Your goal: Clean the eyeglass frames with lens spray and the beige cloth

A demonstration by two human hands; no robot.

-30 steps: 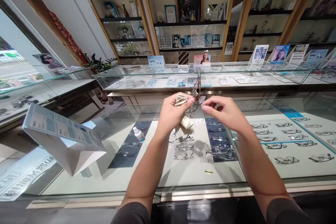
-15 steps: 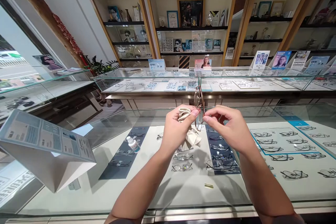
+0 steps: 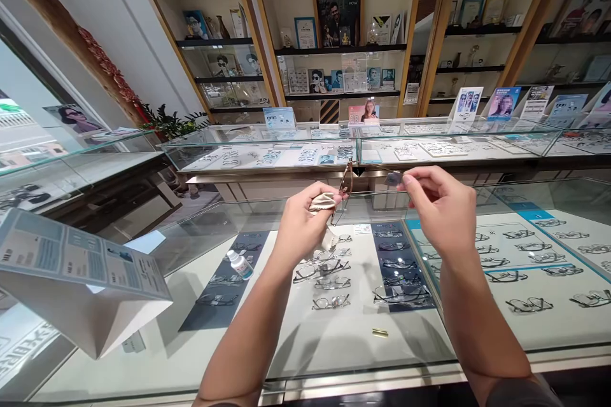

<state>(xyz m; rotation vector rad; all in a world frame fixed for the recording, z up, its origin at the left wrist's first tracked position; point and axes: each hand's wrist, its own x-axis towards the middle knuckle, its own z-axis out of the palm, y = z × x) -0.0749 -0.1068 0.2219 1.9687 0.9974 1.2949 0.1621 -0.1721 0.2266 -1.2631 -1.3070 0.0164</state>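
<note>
While the head camera looks down over the glass table (image 3: 334,359), the spectacles (image 3: 345,186) are held up in the air a little above the middle of the frame, between the two hands. The left hand (image 3: 303,226) is closed, thumb and fingers pinching a beige cleaning cloth (image 3: 323,201) against the lens front, which stands edge-on and close to upright. The right hand (image 3: 442,206) is closed as well, thumb and forefinger nipped on the far end of one temple (image 3: 389,175). That thin arm runs almost level across to the right. The long line of the spectacles therefore lies left to right, from one set of fingertips to the other. The lens front sits by the left hand, and the right hand has only the tip.

On the glass to the lower left of the left hand lies a small bottle (image 3: 238,262). A folded leaflet (image 3: 81,280) stands at the lower left of the frame. Rows of display frames (image 3: 329,283) lie under the glass.

Half a second back the hands were nearly touching, with the right fingertips beside the lens front. The right hand has since drawn off to the right and slightly up, and the temple now stretches out between the hands. The left hand's grip on the cloth looks much the same.
</note>
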